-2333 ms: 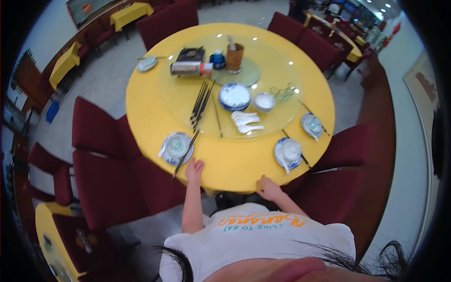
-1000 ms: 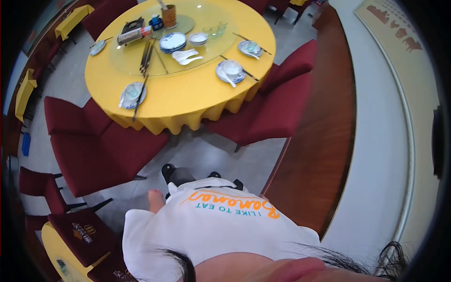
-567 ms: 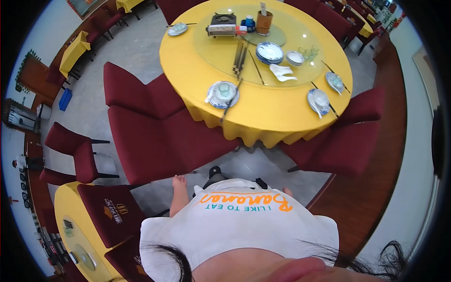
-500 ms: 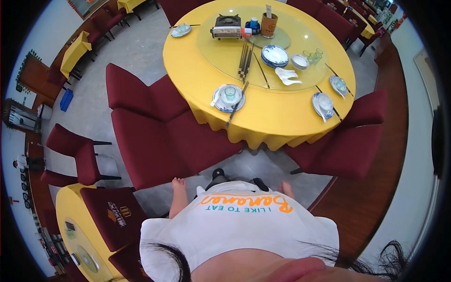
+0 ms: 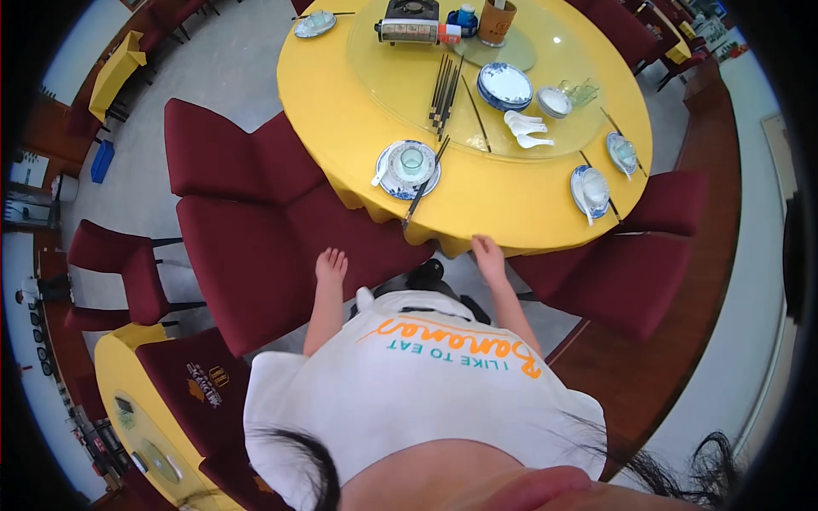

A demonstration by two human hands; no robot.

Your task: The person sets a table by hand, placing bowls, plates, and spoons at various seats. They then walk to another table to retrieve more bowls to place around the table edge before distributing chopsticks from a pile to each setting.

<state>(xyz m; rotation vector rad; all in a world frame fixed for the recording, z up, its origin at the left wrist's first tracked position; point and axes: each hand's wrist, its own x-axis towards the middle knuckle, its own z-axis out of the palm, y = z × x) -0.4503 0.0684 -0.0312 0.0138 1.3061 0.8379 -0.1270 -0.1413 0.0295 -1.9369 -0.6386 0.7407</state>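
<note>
Reaching, right hand (image 5: 487, 255) perhaps touching tablecloth (image 5: 520, 232)

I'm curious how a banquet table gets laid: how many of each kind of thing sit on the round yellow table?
Place settings: 4
Stack of blue-rimmed plates: 1
Stack of small bowls: 1
Portable stove: 1
Bundle of chopsticks: 1
Total: 8

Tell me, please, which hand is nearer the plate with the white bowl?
Right. The right hand is at the table's edge, short of the plate and to its left; the left hand hangs farther left, over a red chair.
</note>
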